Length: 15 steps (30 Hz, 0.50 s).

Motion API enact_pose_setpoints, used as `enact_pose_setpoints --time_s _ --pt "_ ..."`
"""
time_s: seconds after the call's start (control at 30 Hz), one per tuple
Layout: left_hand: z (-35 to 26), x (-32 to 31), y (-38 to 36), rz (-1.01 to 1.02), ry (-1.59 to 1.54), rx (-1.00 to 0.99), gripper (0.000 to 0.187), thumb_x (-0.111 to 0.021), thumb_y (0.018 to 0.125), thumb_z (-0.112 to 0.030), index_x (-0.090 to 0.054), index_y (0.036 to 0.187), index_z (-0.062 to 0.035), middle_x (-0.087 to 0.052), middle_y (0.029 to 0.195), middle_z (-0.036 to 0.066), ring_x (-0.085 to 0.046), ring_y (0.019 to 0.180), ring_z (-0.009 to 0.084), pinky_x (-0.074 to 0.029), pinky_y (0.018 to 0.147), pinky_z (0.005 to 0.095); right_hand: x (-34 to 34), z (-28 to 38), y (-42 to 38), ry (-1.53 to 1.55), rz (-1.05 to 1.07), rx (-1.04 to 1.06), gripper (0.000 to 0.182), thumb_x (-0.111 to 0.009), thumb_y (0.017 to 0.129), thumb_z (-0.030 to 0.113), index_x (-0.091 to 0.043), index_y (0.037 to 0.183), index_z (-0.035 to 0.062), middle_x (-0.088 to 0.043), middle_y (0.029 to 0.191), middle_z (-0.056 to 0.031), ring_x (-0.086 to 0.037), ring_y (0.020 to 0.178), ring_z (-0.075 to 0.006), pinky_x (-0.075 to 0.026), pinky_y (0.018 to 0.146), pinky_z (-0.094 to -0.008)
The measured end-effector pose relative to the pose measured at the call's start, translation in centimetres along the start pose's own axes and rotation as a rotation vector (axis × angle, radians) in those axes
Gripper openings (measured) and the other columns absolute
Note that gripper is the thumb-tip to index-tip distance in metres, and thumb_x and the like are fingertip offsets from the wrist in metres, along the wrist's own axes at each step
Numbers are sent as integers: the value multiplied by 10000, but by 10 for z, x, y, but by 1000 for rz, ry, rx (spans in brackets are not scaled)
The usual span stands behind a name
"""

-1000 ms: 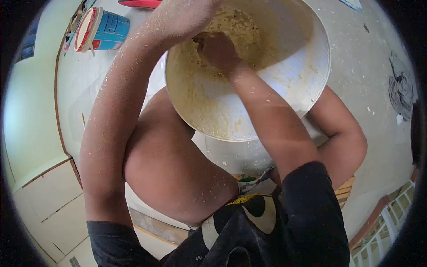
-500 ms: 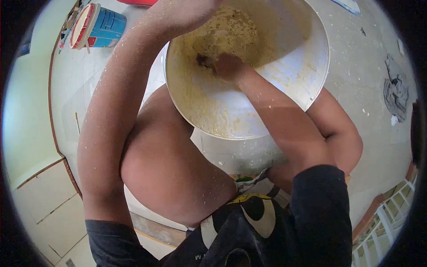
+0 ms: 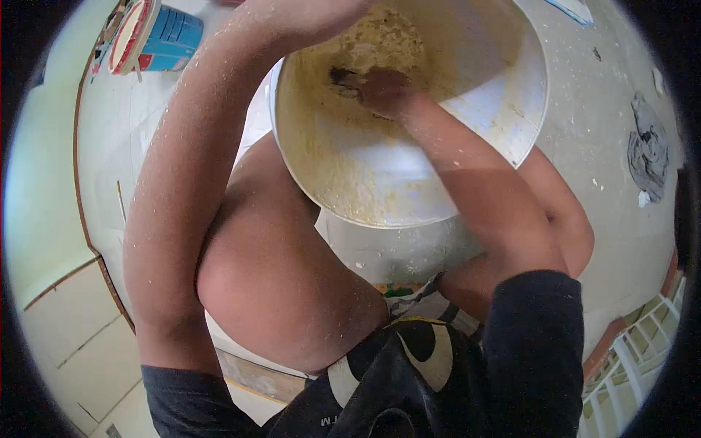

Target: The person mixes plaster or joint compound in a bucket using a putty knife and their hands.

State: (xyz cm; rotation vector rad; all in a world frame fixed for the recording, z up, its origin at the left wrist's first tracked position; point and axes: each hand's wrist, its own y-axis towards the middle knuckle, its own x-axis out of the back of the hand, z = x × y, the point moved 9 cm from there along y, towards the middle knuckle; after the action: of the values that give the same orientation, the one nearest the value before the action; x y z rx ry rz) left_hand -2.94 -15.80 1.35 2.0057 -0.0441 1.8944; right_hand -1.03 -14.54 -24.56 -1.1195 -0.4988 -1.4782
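A large white bucket (image 3: 380, 208) is tipped toward me between my legs, its inside smeared with yellowish residue. Deep in it, my right hand (image 3: 387, 91) is closed near the inner wall. A small dark thing (image 3: 342, 76) shows at its fingers, too shadowed to name. My left hand (image 3: 321, 16) lies by the bucket's upper left rim; the top edge of the view cuts off its fingers, so its grip is hidden. Pale specks dot my left arm.
A blue paint bucket (image 3: 174, 40) with a whitish, red-marked rim lies at the upper left. A thin brush-like stick (image 3: 120, 198) is near the left wall. On the right are a crumpled grey cloth (image 3: 648, 150) and a white railing (image 3: 631, 365). Debris speckles the floor.
My right hand has moved slightly right and up within the bucket, with the dark thing near it. The bucket has shifted a little to the right. My left arm is almost unmoved.
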Motion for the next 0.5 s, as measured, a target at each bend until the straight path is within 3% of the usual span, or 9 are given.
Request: enact_pose_setpoints --time_s 0.07,0.13,0.2,0.23,0.3,0.33,0.4,0.43,0.5 --pt "0 1 -7 -8 23 27 292 -411 931 -64 -534 1178 33 -552 1065 178 -565 1028 307 -463 898 361 5 -4 -21 -5 91 -36 339 -477 913 274 -642 1183 152 -674 1029 -161 -651 968 -356 -528 854 -448" --pt "13 -10 -1 120 -55 197 303 -398 935 -80 -536 1182 29 -549 1069 184 -564 1028 309 -459 912 379 3 -22 -34 -16 171 -91 332 -490 912 273 -642 1181 152 -672 1019 -163 -649 967 -358 -524 862 -444" --pt "16 -12 4 116 -124 234 307 -395 936 -86 -536 1186 22 -551 1072 192 -563 1032 311 -458 917 389 14 -20 -38 -285 -24 106 323 -531 913 306 -648 1174 156 -669 1042 -172 -637 1007 -348 -506 900 -435" --pt "18 -14 3 116 -188 267 311 -392 937 -92 -537 1190 15 -552 1075 200 -563 1036 313 -456 922 398 27 -16 -36 -294 -18 107 323 -531 913 306 -648 1174 156 -669 1042 -172 -637 1007 -348 -506 900 -435" --pt "15 -16 4 57 -129 196 311 -404 928 -92 -540 1188 10 -558 1071 202 -564 1037 317 -457 920 399 42 1 -30 -280 241 133 333 -554 908 307 -635 1204 176 -666 1087 -171 -625 1050 -335 -488 935 -445" --pt "9 -12 4 9 -69 118 311 -416 919 -92 -543 1185 5 -563 1067 205 -566 1038 320 -458 918 400 39 7 -27 -285 246 136 333 -554 908 307 -635 1204 176 -666 1087 -171 -625 1050 -335 -488 935 -445" --pt "9 -13 1 51 -23 122 312 -426 908 -94 -545 1178 9 -570 1071 207 -566 1052 325 -460 919 400 56 8 -22 -22 55 40 356 -541 914 304 -611 1246 198 -661 1118 -168 -614 1074 -338 -483 945 -458" --pt "9 -13 2 93 26 120 313 -436 898 -95 -547 1170 13 -576 1074 210 -567 1067 329 -461 920 399 39 2 -18 -30 49 36 356 -541 914 304 -611 1246 198 -661 1118 -168 -614 1074 -338 -483 945 -458" --pt "7 -10 1 36 -13 107 307 -443 883 -94 -550 1146 24 -585 1067 210 -567 1071 335 -463 918 403 20 -12 -10 91 -282 57 381 -532 912 281 -584 1280 201 -657 1125 -177 -619 1059 -355 -479 949 -466"
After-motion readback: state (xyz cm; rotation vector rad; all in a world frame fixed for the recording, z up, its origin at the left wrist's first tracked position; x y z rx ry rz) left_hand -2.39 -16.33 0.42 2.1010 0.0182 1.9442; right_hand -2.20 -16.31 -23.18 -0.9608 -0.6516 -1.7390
